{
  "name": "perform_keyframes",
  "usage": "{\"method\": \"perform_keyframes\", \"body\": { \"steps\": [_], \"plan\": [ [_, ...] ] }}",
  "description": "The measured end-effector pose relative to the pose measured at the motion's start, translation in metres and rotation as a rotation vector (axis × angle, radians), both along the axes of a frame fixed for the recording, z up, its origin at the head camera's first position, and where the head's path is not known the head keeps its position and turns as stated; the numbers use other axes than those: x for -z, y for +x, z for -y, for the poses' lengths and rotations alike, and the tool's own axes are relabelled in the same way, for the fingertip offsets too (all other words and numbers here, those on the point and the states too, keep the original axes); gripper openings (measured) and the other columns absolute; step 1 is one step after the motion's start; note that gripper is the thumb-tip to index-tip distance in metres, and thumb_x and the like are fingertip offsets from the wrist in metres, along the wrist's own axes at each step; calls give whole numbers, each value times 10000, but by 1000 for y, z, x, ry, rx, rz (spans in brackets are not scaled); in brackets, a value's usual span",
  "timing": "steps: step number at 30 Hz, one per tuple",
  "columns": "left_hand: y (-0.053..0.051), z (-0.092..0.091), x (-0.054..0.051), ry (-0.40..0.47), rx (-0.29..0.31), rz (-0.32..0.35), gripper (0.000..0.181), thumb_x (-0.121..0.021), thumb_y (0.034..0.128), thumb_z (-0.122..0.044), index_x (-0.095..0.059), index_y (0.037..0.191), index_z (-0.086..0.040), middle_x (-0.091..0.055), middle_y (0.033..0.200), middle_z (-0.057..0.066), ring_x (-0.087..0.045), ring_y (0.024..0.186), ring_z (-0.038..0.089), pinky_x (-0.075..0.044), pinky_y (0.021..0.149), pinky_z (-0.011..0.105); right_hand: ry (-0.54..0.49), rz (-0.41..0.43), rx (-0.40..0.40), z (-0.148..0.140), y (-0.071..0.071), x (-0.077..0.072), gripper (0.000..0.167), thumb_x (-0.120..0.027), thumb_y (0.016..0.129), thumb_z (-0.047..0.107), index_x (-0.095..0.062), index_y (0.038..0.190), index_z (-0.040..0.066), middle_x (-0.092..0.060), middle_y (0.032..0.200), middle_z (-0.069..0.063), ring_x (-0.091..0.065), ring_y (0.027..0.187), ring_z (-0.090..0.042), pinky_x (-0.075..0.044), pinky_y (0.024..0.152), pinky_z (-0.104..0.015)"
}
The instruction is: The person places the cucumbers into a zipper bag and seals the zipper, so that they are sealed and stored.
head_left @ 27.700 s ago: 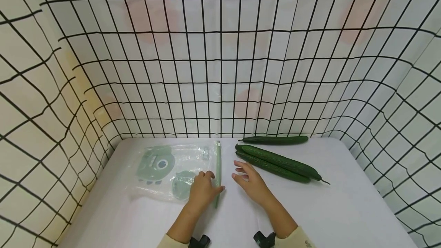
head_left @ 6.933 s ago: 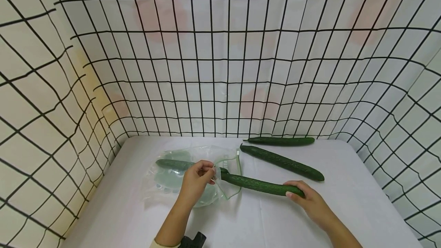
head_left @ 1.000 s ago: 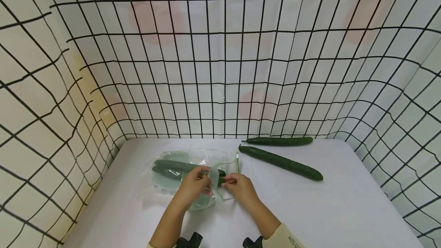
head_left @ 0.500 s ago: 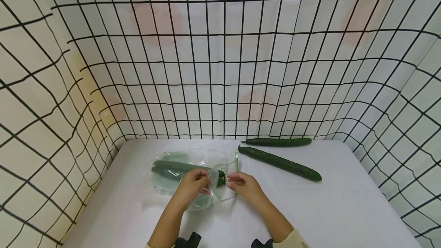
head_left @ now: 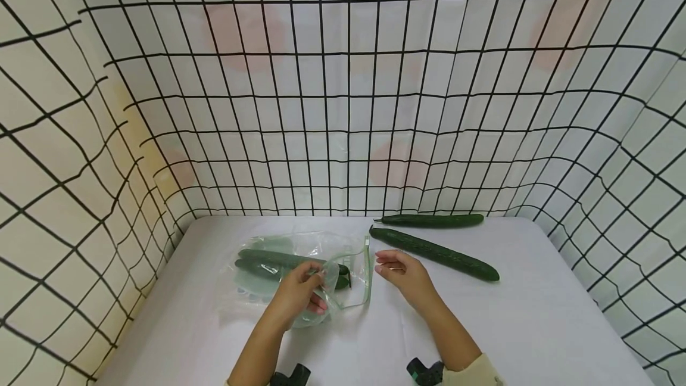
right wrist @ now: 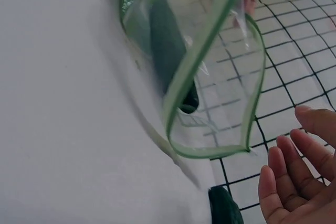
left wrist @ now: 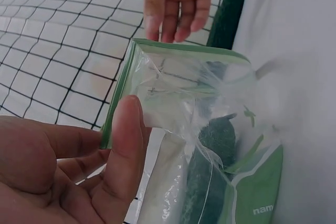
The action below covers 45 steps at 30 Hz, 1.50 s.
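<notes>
A clear zip bag with green print lies on the left half of the table, its green-edged mouth facing right and gaping. Two cucumbers lie inside it, their near ends showing close to the mouth. My left hand pinches the bag's edge between thumb and fingers, as the left wrist view shows with the green zip rim. Loosely bent and holding nothing, my right hand hovers right of the mouth. Beyond it lies a loose cucumber, slanting across the table.
Another cucumber lies along the table's back edge. A white cloth covers the table. Black-gridded white walls enclose it at the back and both sides.
The cucumber that the right hand held earlier is in the bag beside the first. Over the last second the right hand let go and drew back right; the left kept its grip.
</notes>
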<state>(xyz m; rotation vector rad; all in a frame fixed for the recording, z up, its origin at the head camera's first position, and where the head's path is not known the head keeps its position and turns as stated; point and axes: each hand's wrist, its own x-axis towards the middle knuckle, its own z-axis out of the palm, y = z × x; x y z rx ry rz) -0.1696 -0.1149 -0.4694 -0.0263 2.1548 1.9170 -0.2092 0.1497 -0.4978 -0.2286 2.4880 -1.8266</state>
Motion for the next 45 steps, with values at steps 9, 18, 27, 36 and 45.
{"method": "perform_keyframes", "body": {
  "steps": [9, 18, 27, 36, 45],
  "plan": [
    [0, 2, 2, 17, 17, -17, 303, -477, 1043, -129, -521, 1309, 11, -649, 995, 153, -686, 649, 156, -643, 635, 318, 44, 2, 63, -35, -6, -13, 441, -725, 938, 346, -643, 1312, 127, -670, 1284, -113, -645, 1145, -166, -541, 912, -143],
    [1, 3, -1, 17, 23, -23, 304, -512, 1033, -131, -518, 1268, 62, -650, 988, 158, -686, 682, 159, -651, 685, 320, 130, -17, 142, -77, -14, -12, 545, -683, 948, 455, -580, 1383, 144, -559, 1438, -55, -499, 1378, -250, -432, 1172, -451],
    [2, 3, -2, 12, 24, -39, 274, -525, 1003, -72, -532, 1220, 95, -663, 972, 162, -686, 694, 159, -650, 692, 308, 202, 16, 174, -110, -19, -7, 613, -666, 962, 452, -504, 1459, 133, -434, 1538, -141, -347, 1483, -388, -296, 1230, -596],
    [2, 1, -3, 9, 10, -38, 295, -534, 995, -64, -529, 1244, 95, -668, 1006, 187, -683, 692, 171, -654, 699, 334, 252, 50, 209, -137, -21, -6, 681, -639, 960, 515, -459, 1500, 141, -379, 1603, -168, -219, 1525, -461, -292, 1197, -669],
    [2, 2, -2, 18, 11, -41, 289, -525, 999, -59, -526, 1239, 103, -667, 1029, 204, -683, 693, 167, -653, 696, 333, 382, 42, 240, -160, -23, 8, 693, -613, 982, 498, -437, 1504, 78, -382, 1564, -259, -259, 1477, -507, -258, 1155, -728]
  ]
}}
